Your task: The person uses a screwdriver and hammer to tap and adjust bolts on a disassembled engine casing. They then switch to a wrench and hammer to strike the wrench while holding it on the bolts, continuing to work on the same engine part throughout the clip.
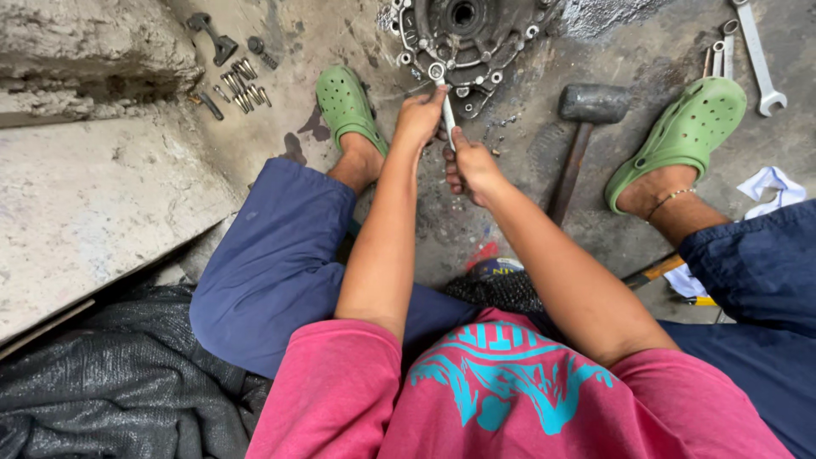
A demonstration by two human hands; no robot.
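Left hand: I see my left hand (pixel 418 115) closed around the upper part of a slim silver metal ring spanner (pixel 444 109), fingers wrapped tight on its shaft.
Right hand: my right hand (pixel 470 168) is clamped on the lower end of the same spanner, just near of the left hand, the two almost touching.
Spanner: it stands nearly upright in the view, its ring end (pixel 437 71) sitting on the near rim of the round grey metal clutch housing (pixel 466 38), at the far centre of the scene.
Housing: it lies flat on the stained concrete floor (pixel 527 136), bolt holes round its edge.
Hammer: a dark steel-headed hammer with a rusty brown handle (pixel 582 127) lies just right of my hands, apart from them.
Feet: a green perforated clog (pixel 348 106) to the left of the hands, another green clog (pixel 680 136) to the right.
Far right: long silver open-ended spanners (pixel 756 55) on the floor.
Far left: a cluster of small metal bolts (pixel 242 85) beside a concrete step (pixel 85 195).
Near: blue trousers (pixel 272 263) and a pink shirt (pixel 510 391).
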